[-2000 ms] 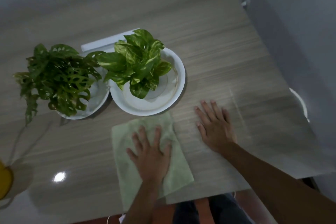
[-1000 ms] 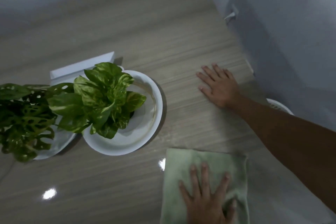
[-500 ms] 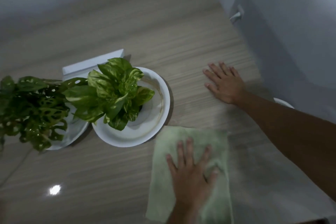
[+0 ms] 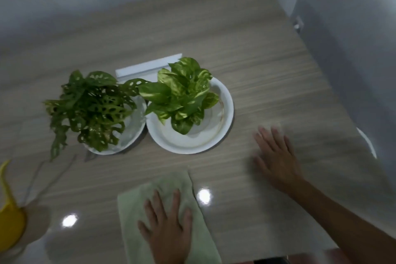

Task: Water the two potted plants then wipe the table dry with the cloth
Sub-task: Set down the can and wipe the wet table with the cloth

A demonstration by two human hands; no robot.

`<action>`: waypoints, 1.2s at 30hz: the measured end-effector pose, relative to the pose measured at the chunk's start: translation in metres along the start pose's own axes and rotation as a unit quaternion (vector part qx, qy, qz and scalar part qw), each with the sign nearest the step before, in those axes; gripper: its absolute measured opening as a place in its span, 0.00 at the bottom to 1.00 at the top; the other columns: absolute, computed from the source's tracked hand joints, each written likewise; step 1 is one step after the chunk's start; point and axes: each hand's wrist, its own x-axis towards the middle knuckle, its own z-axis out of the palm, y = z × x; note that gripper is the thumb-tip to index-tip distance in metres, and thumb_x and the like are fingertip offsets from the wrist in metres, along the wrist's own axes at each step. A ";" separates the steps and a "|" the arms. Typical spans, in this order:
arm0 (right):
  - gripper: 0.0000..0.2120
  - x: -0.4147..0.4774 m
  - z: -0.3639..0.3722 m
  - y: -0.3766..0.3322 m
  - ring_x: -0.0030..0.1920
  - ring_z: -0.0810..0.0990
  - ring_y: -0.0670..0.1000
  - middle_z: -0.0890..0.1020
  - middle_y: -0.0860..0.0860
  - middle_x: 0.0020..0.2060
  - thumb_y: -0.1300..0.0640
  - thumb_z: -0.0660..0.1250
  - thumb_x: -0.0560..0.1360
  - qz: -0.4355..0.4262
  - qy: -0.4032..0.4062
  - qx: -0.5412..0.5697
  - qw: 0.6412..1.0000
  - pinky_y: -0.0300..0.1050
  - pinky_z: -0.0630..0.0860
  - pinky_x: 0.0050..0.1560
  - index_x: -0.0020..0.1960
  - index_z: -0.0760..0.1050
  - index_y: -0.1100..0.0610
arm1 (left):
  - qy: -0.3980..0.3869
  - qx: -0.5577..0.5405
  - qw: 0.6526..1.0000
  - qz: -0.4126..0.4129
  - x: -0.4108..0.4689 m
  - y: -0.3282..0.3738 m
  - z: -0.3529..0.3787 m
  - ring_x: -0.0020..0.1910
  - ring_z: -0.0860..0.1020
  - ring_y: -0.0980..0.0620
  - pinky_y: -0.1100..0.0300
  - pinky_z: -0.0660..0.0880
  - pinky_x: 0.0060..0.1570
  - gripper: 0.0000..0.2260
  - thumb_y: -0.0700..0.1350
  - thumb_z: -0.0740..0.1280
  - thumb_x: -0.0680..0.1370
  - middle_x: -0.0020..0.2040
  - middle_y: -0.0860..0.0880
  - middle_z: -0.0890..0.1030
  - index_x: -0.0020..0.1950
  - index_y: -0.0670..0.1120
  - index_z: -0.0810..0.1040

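Note:
A pale green cloth (image 4: 132, 216) lies flat on the wooden table (image 4: 267, 83) near the front edge. My left hand (image 4: 169, 227) presses down on it with fingers spread. My right hand (image 4: 276, 154) rests flat on the bare table to the right, fingers apart, holding nothing. Behind the cloth stand two potted plants on white saucers: a dark holey-leaved plant (image 4: 92, 107) on the left and a variegated light green plant (image 4: 184, 94) on the right saucer (image 4: 201, 141).
A yellow watering can (image 4: 8, 223) with a thin spout sits at the front left edge. A white flat object (image 4: 147, 66) lies behind the plants. A white wall or cabinet (image 4: 347, 49) borders the table's right side.
My left hand has slid the cloth leftward along the front of the table. My right hand has moved nearer and stays flat. The view has swung left, showing the watering can.

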 end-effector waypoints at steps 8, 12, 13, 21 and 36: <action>0.32 -0.065 0.054 -0.143 0.79 0.52 0.53 0.59 0.48 0.79 0.39 0.53 0.79 -0.023 -0.004 0.029 0.999 0.54 0.47 0.76 0.79 0.56 0.49 | -0.013 0.068 0.997 0.027 0.059 -0.096 -0.045 0.80 0.59 0.35 0.25 0.57 0.70 0.31 0.67 0.52 0.75 0.82 0.43 0.61 0.78 0.63 0.68; 0.30 -0.073 0.082 -0.214 0.79 0.54 0.54 0.60 0.48 0.78 0.38 0.51 0.79 -0.045 -0.034 0.031 0.998 0.53 0.47 0.75 0.78 0.58 0.49 | -0.032 0.020 0.999 -0.012 -0.003 -0.161 -0.051 0.78 0.62 0.32 0.23 0.61 0.65 0.33 0.66 0.60 0.74 0.81 0.41 0.64 0.80 0.64 0.65; 0.30 -0.072 0.089 -0.230 0.78 0.56 0.55 0.62 0.49 0.78 0.38 0.50 0.79 -0.051 -0.041 0.026 0.998 0.53 0.47 0.75 0.78 0.60 0.49 | -0.040 0.038 0.998 0.040 -0.012 -0.153 -0.044 0.79 0.62 0.33 0.24 0.60 0.66 0.34 0.67 0.63 0.73 0.81 0.42 0.64 0.80 0.66 0.62; 0.30 -0.063 0.111 -0.267 0.77 0.59 0.57 0.64 0.51 0.77 0.40 0.49 0.78 -0.042 -0.045 -0.028 0.998 0.58 0.56 0.72 0.76 0.65 0.51 | 0.047 0.066 0.995 -0.057 0.059 -0.283 -0.090 0.82 0.54 0.37 0.25 0.56 0.71 0.30 0.69 0.52 0.78 0.85 0.47 0.52 0.80 0.67 0.54; 0.32 -0.061 0.061 -0.285 0.79 0.53 0.56 0.57 0.49 0.78 0.40 0.51 0.78 -0.071 -0.089 0.063 0.991 0.58 0.55 0.75 0.77 0.61 0.54 | -0.028 0.088 0.993 0.078 0.122 -0.298 -0.126 0.83 0.37 0.44 0.30 0.43 0.74 0.33 0.73 0.46 0.77 0.83 0.54 0.36 0.81 0.67 0.44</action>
